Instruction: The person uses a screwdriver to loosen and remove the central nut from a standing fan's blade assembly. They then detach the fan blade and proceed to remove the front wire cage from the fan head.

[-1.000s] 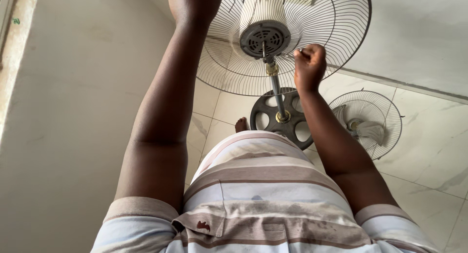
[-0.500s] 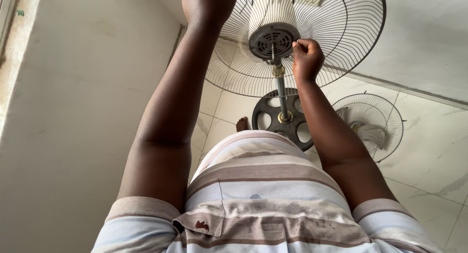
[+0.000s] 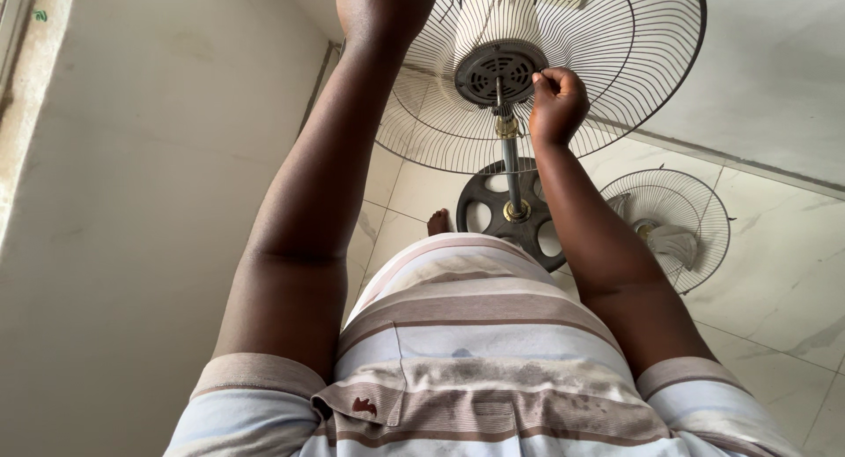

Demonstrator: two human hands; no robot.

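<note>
A standing fan's wire guard (image 3: 616,87) with a dark round motor hub (image 3: 500,70) sits on a metal pole (image 3: 510,168) above a dark round base (image 3: 482,212). My left hand (image 3: 385,8) reaches to the guard's left rim with its fingers closed there; the frame's top edge partly cuts it off. My right hand (image 3: 558,101) is pinched shut at the hub's right edge, against the guard wires. What its fingertips hold is too small to tell.
A second fan with a wire guard (image 3: 671,226) lies on the pale tiled floor (image 3: 775,281) to the right. My bare foot (image 3: 437,221) stands beside the base. A plain wall (image 3: 150,202) runs along the left.
The fan head has shifted right in view. My right hand has closed in on the hub's edge. My left hand stays on the rim.
</note>
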